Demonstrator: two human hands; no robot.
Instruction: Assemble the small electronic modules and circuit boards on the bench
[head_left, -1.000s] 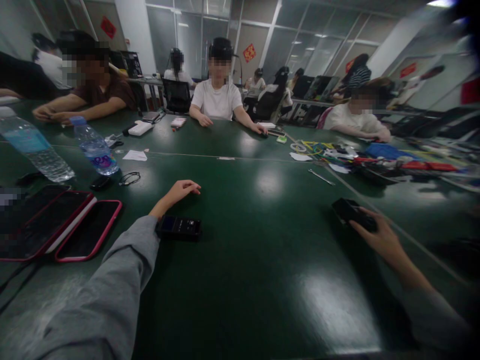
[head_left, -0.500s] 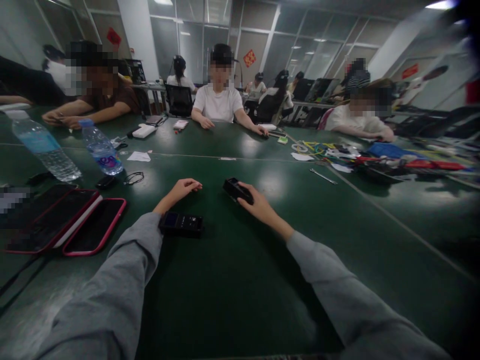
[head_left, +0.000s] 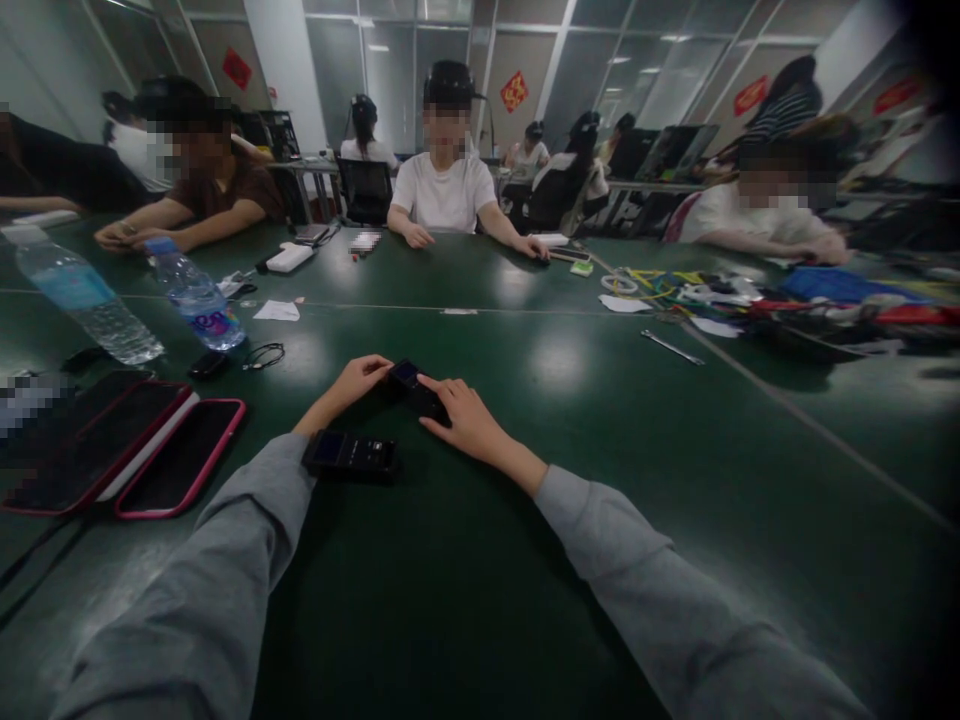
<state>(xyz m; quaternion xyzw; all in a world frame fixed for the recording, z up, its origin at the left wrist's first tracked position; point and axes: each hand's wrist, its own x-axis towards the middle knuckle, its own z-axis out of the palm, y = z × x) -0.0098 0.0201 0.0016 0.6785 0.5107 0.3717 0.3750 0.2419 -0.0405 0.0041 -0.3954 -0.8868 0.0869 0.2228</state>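
A black handheld device [head_left: 417,392] with a small screen is held over the green table [head_left: 465,600]. My right hand [head_left: 466,418] grips its right side, thumb below and fingers on top. At its upper left end is my left hand [head_left: 363,378], with the fingertips pinched together at the device's edge; how firmly they hold it is hard to see. A second black device [head_left: 352,455], with a screen and buttons, lies nearer to me, beside my left wrist.
Two water bottles [head_left: 86,300] [head_left: 196,300], a red-edged phone [head_left: 180,460] and an open dark case [head_left: 97,440] are at left. A wrench [head_left: 672,347] and tangled cables [head_left: 697,295] lie at right. Several people sit across the table.
My right hand has moved left with the black device, bringing it to my left hand's fingertips. The view has shifted slightly.
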